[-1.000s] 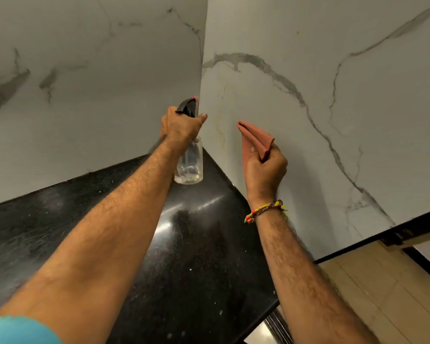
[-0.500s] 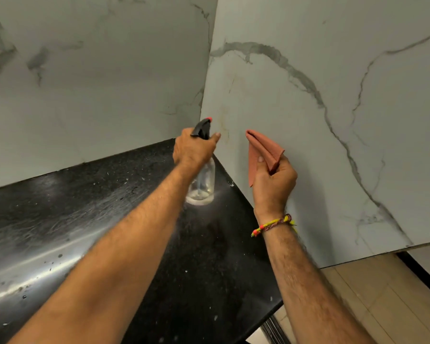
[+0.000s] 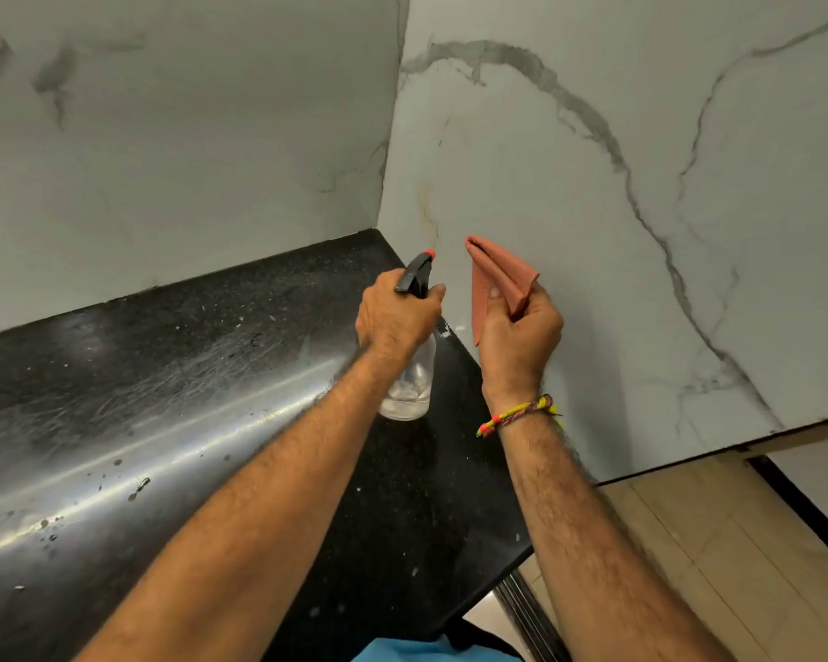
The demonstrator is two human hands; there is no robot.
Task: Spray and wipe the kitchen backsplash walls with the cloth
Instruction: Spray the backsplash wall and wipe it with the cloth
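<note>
Left hand (image 3: 395,315) wraps its fingers tight around the clear spray bottle (image 3: 409,379), nozzle aimed at the corner of the marble backsplash (image 3: 617,260). Right hand (image 3: 519,334) pinches the folded pink cloth (image 3: 495,277), held upright just beside that wall above the black counter (image 3: 173,375).

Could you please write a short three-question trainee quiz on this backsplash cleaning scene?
1. True or false: the left hand grips the spray bottle.
2. The cloth in the right hand is: A) spread flat on the wall, B) folded, C) lying on the counter.
3. Fill in: the bottle's nozzle tip is ____ in colour.

Key: 1 true; 2 B; 3 red.
</note>
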